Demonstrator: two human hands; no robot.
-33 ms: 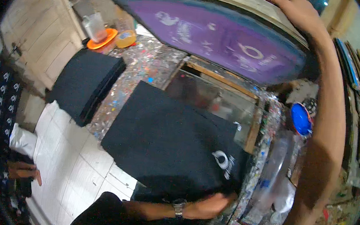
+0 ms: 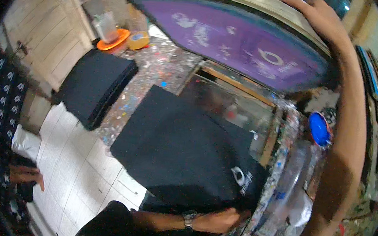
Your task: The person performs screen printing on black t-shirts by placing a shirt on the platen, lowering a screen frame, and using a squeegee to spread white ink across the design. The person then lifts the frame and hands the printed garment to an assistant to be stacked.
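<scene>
Head view, looking down: my right hand point(image 2: 319, 14) is raised high, its grip closed over the top edge of the wooden printing screen point(image 2: 233, 40), which stands tilted up with its purple mesh facing me. My right forearm runs down the right side of the picture.

My left hand point(image 2: 224, 220), a metal watch point(image 2: 188, 220) on its wrist, lies low at the near edge of the black shirt point(image 2: 181, 149). Its fingers are curled against the cloth's hem (whether they pinch the cloth or only press on it I cannot tell). The shirt is spread flat on the surface point(image 2: 166, 70) under the lifted screen, with a small white print point(image 2: 240, 176) near its near-right corner, just above my left hand.

The surface is thick with dried paint splatter. To the left on it sits a stack of folded black cloth point(image 2: 92, 87), well apart from the shirt. Behind the stack stand an orange lid point(image 2: 113, 41) with a clear cup on it and a small yellow tub point(image 2: 138, 40). A blue lid point(image 2: 319, 129) lies at the right, near my right forearm.

White floor tiles point(image 2: 75, 161) show below the surface, a pale wooden door point(image 2: 43, 26) is at the upper left, and another person's hand point(image 2: 26, 175) shows at the far left edge.
</scene>
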